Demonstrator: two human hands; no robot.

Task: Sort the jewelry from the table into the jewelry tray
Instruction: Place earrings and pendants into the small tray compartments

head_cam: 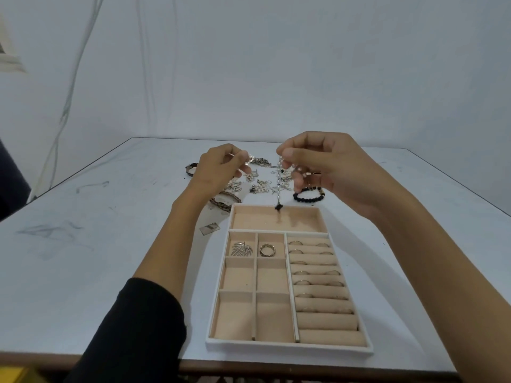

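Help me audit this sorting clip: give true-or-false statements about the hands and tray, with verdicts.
1. The right hand pinches a beaded chain dangling above the jewelry tray's far end. True.
2. The leaf-shaped piece and the gold ring share one compartment. False: they lie in neighbouring compartments.
3. The ring rolls are bare. False: several rings sit in their slots.
4. A dark beaded bracelet lies on the table beyond the tray. True.
5. The left hand rests flat on the table. False: raised, pinching a small silver piece.
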